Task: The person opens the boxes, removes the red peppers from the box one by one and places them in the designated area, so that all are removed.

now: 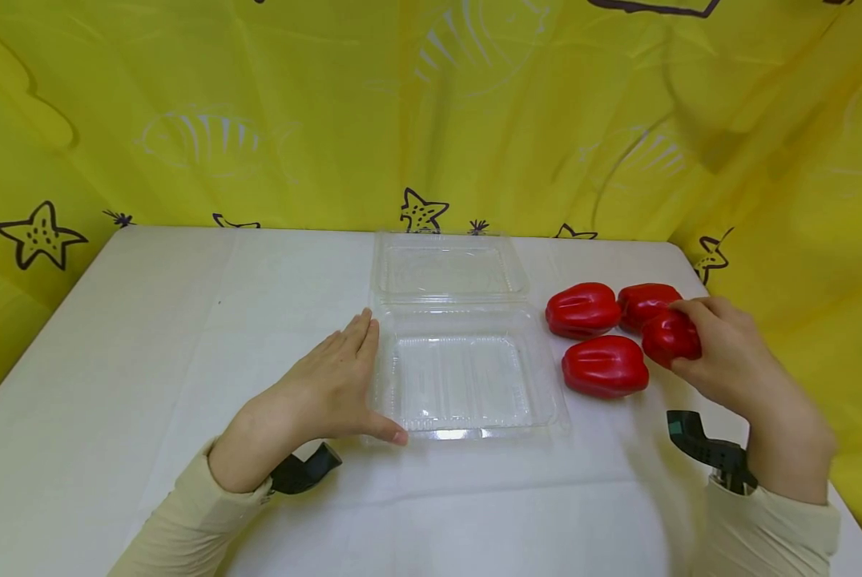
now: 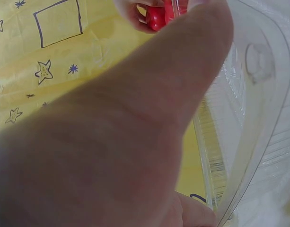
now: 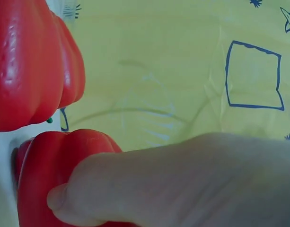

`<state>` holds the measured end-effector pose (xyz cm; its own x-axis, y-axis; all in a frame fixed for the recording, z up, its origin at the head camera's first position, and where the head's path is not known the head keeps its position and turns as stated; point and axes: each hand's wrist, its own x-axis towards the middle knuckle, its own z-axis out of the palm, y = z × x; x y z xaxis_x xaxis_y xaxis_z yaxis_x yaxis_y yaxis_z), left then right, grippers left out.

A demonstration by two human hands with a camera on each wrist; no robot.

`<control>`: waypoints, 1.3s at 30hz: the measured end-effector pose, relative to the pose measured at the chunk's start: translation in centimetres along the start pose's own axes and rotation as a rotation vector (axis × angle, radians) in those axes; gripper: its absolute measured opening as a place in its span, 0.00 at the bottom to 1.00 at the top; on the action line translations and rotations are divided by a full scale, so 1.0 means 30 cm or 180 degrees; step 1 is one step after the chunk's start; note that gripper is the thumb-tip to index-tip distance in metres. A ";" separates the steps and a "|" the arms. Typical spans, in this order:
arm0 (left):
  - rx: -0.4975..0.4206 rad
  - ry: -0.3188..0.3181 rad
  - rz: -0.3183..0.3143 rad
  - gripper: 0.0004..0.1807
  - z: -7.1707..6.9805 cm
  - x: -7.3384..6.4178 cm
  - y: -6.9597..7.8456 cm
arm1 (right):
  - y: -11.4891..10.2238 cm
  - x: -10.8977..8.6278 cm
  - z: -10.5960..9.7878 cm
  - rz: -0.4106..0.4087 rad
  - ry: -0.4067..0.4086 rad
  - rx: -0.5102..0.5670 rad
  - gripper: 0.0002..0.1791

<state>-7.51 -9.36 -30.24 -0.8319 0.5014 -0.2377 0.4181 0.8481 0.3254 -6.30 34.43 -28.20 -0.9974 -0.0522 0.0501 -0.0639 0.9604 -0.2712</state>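
Note:
My right hand grips a red bell pepper at the right of the table; in the right wrist view the thumb lies across the pepper. Three more red bell peppers lie close by: one at the front, one behind it and one at the back right. In the middle stands a clear plastic clamshell box, its lid folded back flat. My left hand rests with straight fingers along the box's left side, thumb at its front corner.
A white cloth covers the table. Behind and at both sides hangs a yellow curtain printed with fish and starfish. Dark camera mounts sit on both wrists.

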 end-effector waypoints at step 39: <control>-0.0006 -0.0070 -0.0054 0.76 -0.002 0.001 0.006 | 0.057 0.029 0.039 0.0430 -0.1017 -0.0053 0.44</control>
<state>-7.50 -9.21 -30.15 -0.8307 0.4906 -0.2633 0.4034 0.8562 0.3228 -7.32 35.70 -29.76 -0.9572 -0.0049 -0.2894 0.0673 0.9687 -0.2389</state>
